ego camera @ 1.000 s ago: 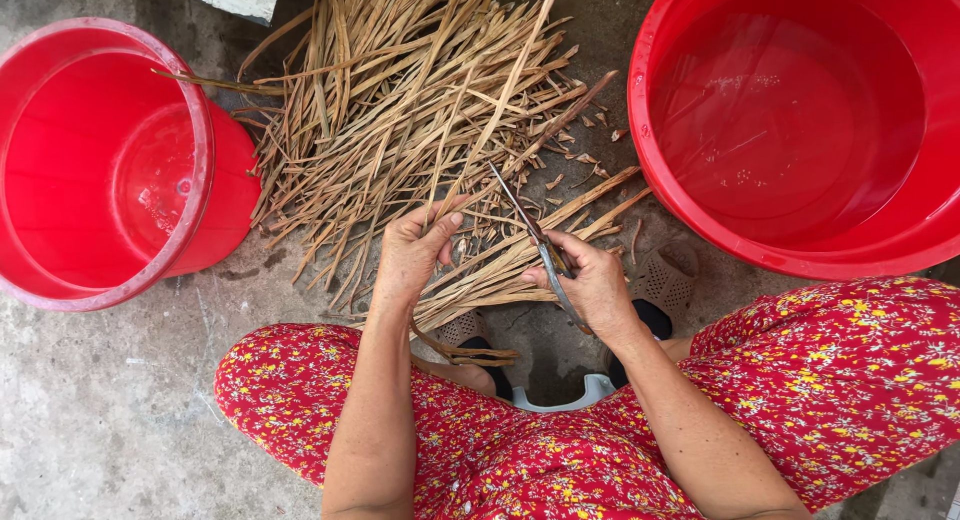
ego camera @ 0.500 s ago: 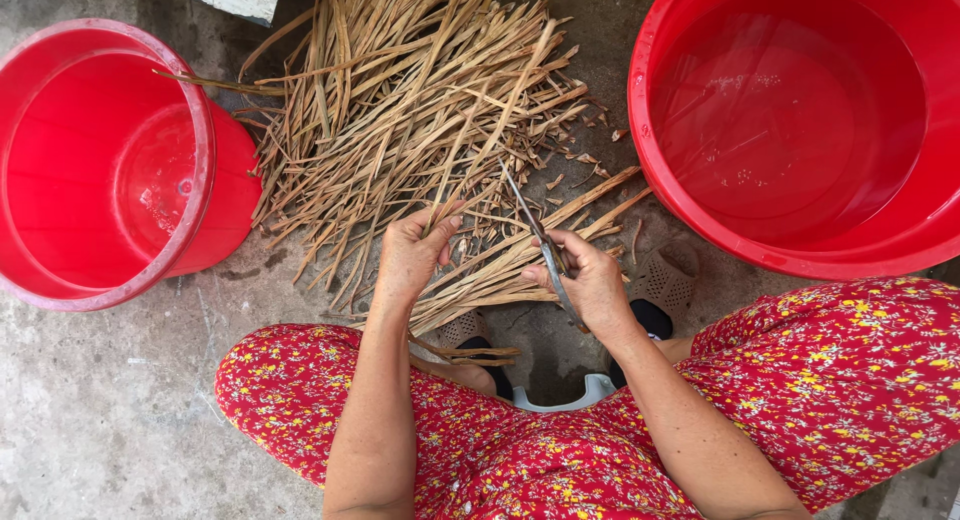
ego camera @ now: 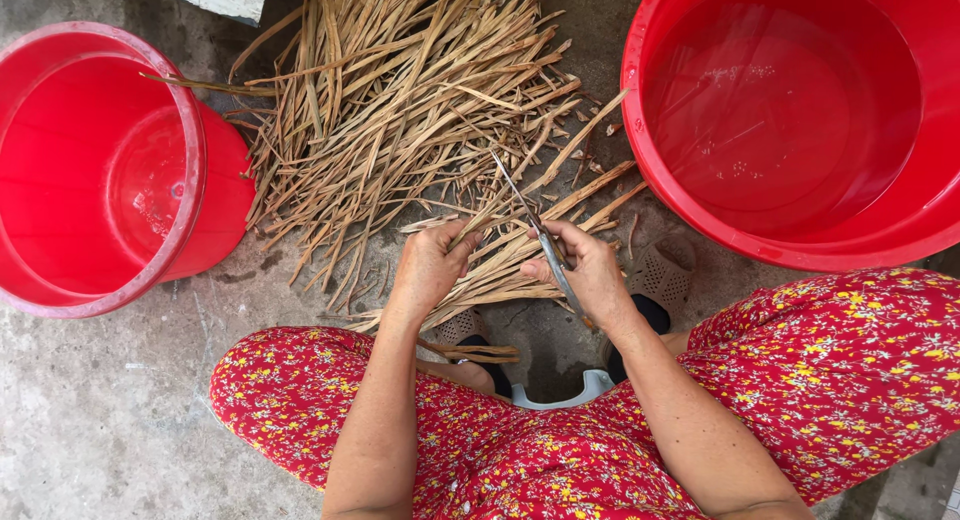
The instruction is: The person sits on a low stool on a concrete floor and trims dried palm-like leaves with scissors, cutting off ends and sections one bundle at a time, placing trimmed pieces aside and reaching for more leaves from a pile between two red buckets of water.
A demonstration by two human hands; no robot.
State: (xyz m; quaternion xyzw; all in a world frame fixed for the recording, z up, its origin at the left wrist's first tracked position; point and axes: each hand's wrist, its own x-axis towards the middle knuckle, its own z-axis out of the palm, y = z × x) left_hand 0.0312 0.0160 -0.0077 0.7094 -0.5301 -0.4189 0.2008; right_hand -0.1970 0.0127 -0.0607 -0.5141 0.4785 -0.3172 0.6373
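- Grey, stained concrete floor (ego camera: 100,420): bears everything here; the person squats low over it on a small pale stool (ego camera: 590,388), knees spread in red trousers with a small flower print (ego camera: 850,370), so both hands reach the work between the feet.
- Large round red plastic tub (ego camera: 800,250), upper right: upright, with clear water inside, close beside the right knee, within easy reach as I judge it.
- Red plastic bucket (ego camera: 190,170), left: tipped on its side with its mouth toward the camera, nothing visible inside.
- Loose heap of dry, tan, flat plant strips (ego camera: 400,110), top centre between the two vessels: long, narrow, split and curled, fanned out in many directions, with short scraps scattered near the tub.
- Small bundle of the same tan strips (ego camera: 500,270): lies just in front of the feet, touching both hands, gathered roughly parallel.
- Left hand (ego camera: 428,270): fingers curled down over the bundle, pinning and gripping its strands, apparently to steady them.
- Right hand (ego camera: 590,272): closed around a thin grey metal blade, probably a knife or shears (ego camera: 530,220), its tip pointing up and left over the strips.
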